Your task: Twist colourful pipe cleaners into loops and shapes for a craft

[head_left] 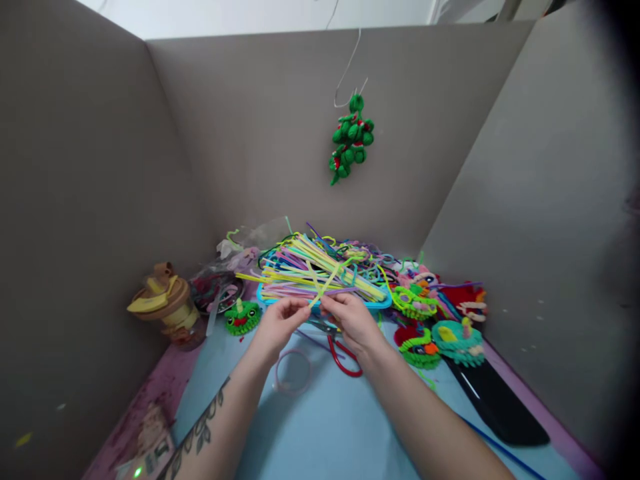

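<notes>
Pipe-cleaner strands (328, 285), pale yellow, cross in an X just above two pinching hands.

Left hand (286, 325) grips one strand's lower end between thumb and forefinger; right hand (351, 323) pinches the other close by, the fingertips nearly meeting. From there the strands rise and spread apart, in front of the heaped pipe cleaners (280, 274) in a blue tray (376, 305); whether they are two pieces or one folded piece, I cannot tell. Red-handled scissors (332, 353) lie beneath the right hand, a clear ring (311, 371) on the blue tabletop (320, 427) below the left, and a green fuzzy figure (243, 319) near the left hand's outer side.
</notes>
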A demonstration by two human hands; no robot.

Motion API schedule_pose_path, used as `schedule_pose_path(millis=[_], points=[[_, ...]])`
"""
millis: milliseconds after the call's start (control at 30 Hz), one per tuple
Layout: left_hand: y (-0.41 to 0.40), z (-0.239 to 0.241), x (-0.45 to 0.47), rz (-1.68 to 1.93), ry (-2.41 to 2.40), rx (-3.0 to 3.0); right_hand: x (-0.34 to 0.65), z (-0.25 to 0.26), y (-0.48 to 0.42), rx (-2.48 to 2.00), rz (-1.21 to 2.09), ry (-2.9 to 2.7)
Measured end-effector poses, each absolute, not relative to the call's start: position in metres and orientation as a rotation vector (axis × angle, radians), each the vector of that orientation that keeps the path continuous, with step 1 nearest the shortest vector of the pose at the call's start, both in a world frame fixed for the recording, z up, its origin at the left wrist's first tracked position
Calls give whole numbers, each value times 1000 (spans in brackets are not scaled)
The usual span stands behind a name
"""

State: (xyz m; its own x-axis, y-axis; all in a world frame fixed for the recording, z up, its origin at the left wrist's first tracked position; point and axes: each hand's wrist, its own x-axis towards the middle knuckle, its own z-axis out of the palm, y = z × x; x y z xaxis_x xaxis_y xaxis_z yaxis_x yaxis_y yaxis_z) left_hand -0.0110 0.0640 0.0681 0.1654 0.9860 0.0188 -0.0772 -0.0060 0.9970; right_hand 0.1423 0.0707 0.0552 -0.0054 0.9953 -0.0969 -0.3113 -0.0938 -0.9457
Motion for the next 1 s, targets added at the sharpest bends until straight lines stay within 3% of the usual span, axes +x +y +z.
schedule_pose_path(millis=[233,567,1000], points=[[63,68,-7,1162,817,1153,126,53,62,-1003,1383,-1025],[71,61,-13,1341,991,932,125,57,60,-1047,1464,-1065],[71,56,-11,1487,1055,865,118,56,57,-1109,1287,-1126]])
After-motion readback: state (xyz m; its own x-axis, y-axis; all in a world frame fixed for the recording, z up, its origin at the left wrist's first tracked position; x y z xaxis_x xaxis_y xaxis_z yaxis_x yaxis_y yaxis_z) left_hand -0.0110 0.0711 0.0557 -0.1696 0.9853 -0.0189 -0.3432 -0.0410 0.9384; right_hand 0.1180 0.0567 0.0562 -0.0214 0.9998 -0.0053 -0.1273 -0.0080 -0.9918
